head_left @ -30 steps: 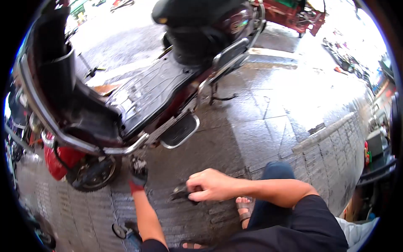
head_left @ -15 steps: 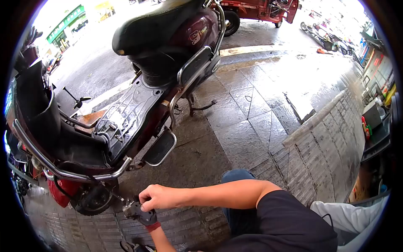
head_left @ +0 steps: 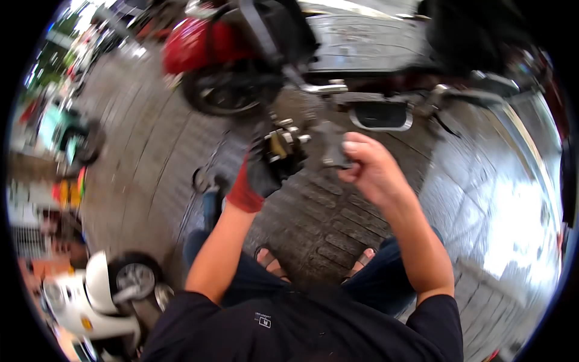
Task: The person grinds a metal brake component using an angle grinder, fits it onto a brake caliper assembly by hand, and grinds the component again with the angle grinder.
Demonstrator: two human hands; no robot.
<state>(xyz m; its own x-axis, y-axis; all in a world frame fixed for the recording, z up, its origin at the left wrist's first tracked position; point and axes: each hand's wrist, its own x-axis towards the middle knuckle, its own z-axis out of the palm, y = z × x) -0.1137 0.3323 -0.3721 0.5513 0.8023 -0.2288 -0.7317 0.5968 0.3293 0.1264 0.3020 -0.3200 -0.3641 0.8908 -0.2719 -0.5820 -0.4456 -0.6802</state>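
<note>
My left hand [head_left: 262,172], in a black glove with a red cuff, is wrapped round a metal part [head_left: 282,143] with brassy and silvery pieces. To its right, my bare right hand [head_left: 366,161] pinches a flat dark grey piece [head_left: 333,145] between thumb and fingers; its outline is blurred. The two held things are apart. Both hands are over the paving, below the scooter's front wheel [head_left: 226,93] and its footrest [head_left: 381,116].
The dark scooter's floorboard [head_left: 368,45] and red front fender [head_left: 202,45] are at the top. A grinder-like tool [head_left: 211,205] lies left of my feet. A white scooter [head_left: 90,295] stands lower left, a mint green one [head_left: 57,130] upper left.
The view has swung left and down. My hands, close together half a second ago, are now apart, with the flat piece in my right hand and the metal part in my left.
</note>
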